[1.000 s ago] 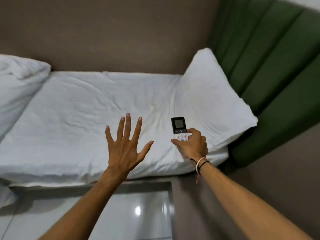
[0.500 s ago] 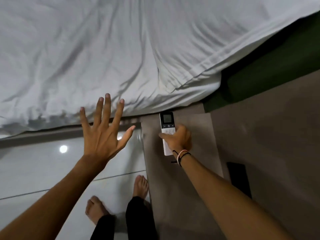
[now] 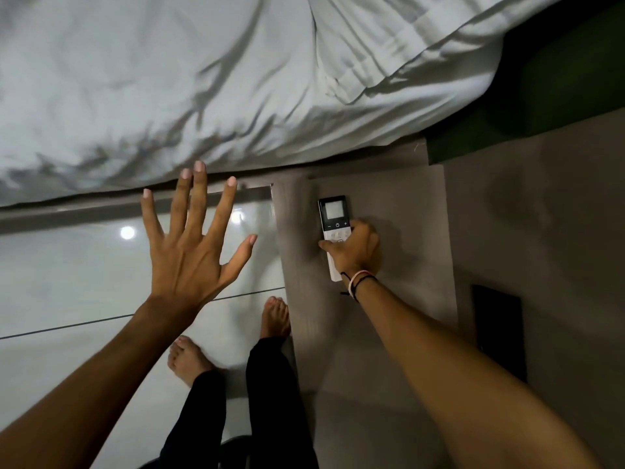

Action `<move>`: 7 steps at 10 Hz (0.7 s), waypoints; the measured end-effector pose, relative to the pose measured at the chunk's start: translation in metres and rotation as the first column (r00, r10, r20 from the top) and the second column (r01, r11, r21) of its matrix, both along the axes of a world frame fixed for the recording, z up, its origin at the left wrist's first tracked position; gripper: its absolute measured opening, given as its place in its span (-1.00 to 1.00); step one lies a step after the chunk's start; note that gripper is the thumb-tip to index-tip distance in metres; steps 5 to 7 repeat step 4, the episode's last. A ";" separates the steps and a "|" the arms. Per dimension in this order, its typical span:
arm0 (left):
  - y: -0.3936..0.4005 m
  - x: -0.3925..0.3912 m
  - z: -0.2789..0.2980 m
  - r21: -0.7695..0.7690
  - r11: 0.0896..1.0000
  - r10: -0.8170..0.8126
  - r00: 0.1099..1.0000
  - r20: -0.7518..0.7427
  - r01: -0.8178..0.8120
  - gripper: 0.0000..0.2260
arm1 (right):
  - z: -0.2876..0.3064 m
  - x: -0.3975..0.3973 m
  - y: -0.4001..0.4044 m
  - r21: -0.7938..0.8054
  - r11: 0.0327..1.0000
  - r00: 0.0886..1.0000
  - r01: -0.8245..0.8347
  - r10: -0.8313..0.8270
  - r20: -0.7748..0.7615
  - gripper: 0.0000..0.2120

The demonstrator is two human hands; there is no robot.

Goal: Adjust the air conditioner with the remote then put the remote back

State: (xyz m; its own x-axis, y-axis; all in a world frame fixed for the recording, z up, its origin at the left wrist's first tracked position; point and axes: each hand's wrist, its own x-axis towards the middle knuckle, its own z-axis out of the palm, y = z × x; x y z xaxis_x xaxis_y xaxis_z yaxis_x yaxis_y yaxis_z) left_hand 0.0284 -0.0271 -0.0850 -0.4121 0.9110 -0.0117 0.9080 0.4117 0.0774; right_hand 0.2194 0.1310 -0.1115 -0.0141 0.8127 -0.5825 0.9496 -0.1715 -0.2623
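Observation:
The remote [image 3: 333, 216] is slim and white with a dark top holding a small screen. It lies lengthwise over the grey bedside surface [image 3: 406, 211], screen end toward the bed. My right hand [image 3: 355, 247] grips its middle, thumb on the left side, fingers over the buttons; the lower end pokes out below my wrist. Whether it rests on the surface I cannot tell. My left hand [image 3: 192, 252] hovers over the floor with fingers spread wide, holding nothing. The air conditioner is out of view.
A bed with a rumpled white sheet [image 3: 169, 79] and a pillow [image 3: 406, 45] fills the top. A green padded headboard [image 3: 541, 96] is at the upper right. Glossy white floor tiles [image 3: 67, 282] lie below, with my bare feet [image 3: 275, 316]. A dark rectangular patch [image 3: 499, 330] sits at the right.
The view has tilted down from the bed to the floor and bedside surface. My right hand has brought the remote down from over the bed to over the grey surface. My left hand stays spread.

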 end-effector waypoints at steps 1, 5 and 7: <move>-0.001 0.001 -0.004 -0.016 1.000 -0.002 1.000 0.005 0.002 -0.31 | -0.003 0.000 0.000 0.009 0.999 0.999 -0.047 0.047 0.016 -0.44; 0.000 0.000 0.009 -0.026 1.000 -0.011 1.000 -0.006 0.011 -0.30 | 0.006 -0.003 -0.003 0.036 0.984 0.980 -0.172 0.167 0.108 -0.16; 0.000 0.000 0.009 -0.026 1.000 -0.011 1.000 -0.006 0.011 -0.30 | 0.006 -0.003 -0.003 0.036 0.984 0.980 -0.172 0.167 0.108 -0.16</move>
